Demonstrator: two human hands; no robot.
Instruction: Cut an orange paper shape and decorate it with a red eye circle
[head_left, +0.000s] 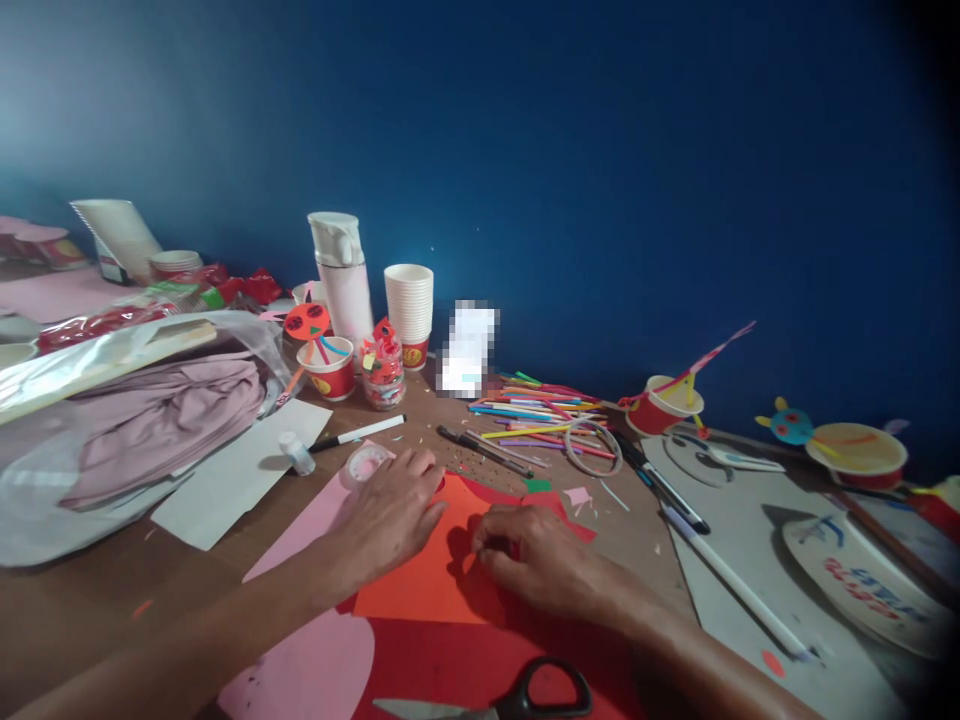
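Observation:
My left hand (pixel 397 505) lies palm down where pink paper (pixel 311 535) meets an orange sheet (pixel 420 590), its thumb apart from the fingers. Over the orange sheet, the fingers of my right hand (pixel 529 555) are curled in a pinch; whatever they may hold is hidden. Red paper (pixel 442 665) lies beneath the orange sheet and towards me. Black-handled scissors (pixel 544 690) rest on it at the bottom edge. Beyond my left fingers is a roll of tape (pixel 366 462). Green paper scrap (pixel 538 486) lies just past my right hand.
Colourful thin sticks (pixel 540 410) and a ring-shaped roll (pixel 592 447) lie further back. Stacked paper cups (pixel 409 300), a white flask (pixel 345 290) and a candy jar (pixel 384 375) stand near the blue wall. A plastic bag (pixel 45 520) fills the left; pens (pixel 739 580) lie right.

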